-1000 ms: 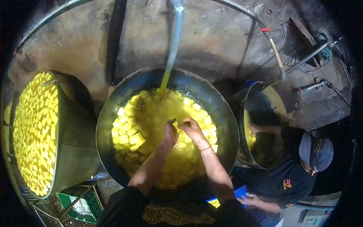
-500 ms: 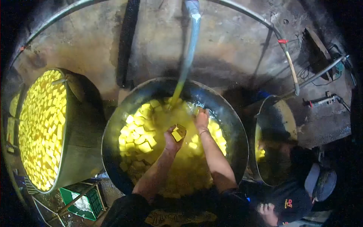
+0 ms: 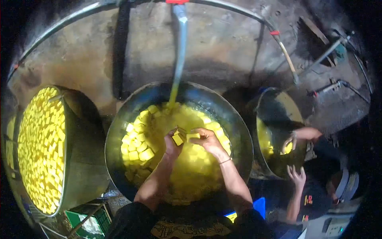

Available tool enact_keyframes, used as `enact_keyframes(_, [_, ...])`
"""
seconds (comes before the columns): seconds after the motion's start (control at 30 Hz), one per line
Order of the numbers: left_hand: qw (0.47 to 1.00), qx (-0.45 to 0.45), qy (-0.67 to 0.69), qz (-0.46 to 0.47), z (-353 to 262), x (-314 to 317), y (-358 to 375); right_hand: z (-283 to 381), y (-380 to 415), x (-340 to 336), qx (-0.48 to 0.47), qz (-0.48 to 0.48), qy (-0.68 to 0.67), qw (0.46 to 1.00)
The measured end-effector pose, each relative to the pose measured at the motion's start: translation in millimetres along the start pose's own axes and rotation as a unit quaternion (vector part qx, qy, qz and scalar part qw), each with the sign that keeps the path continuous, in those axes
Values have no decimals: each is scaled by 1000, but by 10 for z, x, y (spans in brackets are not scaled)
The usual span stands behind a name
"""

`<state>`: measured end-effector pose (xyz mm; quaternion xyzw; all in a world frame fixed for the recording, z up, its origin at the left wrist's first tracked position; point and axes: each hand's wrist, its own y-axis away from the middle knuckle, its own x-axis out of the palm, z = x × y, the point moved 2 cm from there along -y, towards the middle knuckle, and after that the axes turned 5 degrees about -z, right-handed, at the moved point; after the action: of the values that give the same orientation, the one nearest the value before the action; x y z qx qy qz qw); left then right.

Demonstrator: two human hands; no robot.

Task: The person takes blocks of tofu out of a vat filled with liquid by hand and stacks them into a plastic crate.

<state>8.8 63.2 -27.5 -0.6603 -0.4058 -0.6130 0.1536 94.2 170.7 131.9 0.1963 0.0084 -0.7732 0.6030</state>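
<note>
Over the middle of a large round pan (image 3: pixel 242 159) of cloudy yellow water, my left hand (image 3: pixel 174 145) is closed on a yellow block (image 3: pixel 177 139) and something brownish beside it. Just to the right, my right hand (image 3: pixel 210 141) pinches another yellow block (image 3: pixel 193 136) between thumb and fingers. The two held blocks are close together. Many yellow blocks (image 3: pixel 146 154) are piled in the water at the pan's left side, with more along the right. A pale hose (image 3: pixel 180 51) hangs down into the pan's far part.
At the left stands a big vat (image 3: pixel 81 159) full of yellow blocks. On the right, a co-worker (image 3: pixel 314 191) reaches with a yellow piece over a smaller vat (image 3: pixel 260 147). A green crate (image 3: pixel 104 223) lies lower left, and a blue container (image 3: pixel 259 207) lower right.
My right hand has come from the pan's far right to beside my left hand, now with a block. The view has shifted. The co-worker's arms now reach toward the right vat.
</note>
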Motion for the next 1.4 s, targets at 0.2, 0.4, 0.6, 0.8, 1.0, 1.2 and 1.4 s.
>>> enact_keyframes(0.2, [995,-45,-71,53,528,581,483,271,714,-96,-246,-120,254,928])
enact_keyframes(0.4, [973,-182,-118,83,1127,1552,1265,-89,1379,-653,-141,-53,195,969])
enact_keyframes(0.6, [921,-307,-236,27,2196,2078,2273,-157,3107,-1140,-92,-253,-17,963])
enact_keyframes(0.8, [675,-14,-677,292,2663,1658,2519,-1404,4883,-686,22,-517,-449,728])
enact_keyframes(1.0, [383,187,-824,374,2304,1448,2434,-3511,4993,-302,302,-575,-457,607])
enact_keyframes(1.2, [403,169,-815,380,2370,1230,2353,-4950,4124,578,603,-439,386,544])
enact_keyframes(1.4, [411,174,-807,388,2373,1151,2229,-6154,4427,1325,355,-527,544,549])
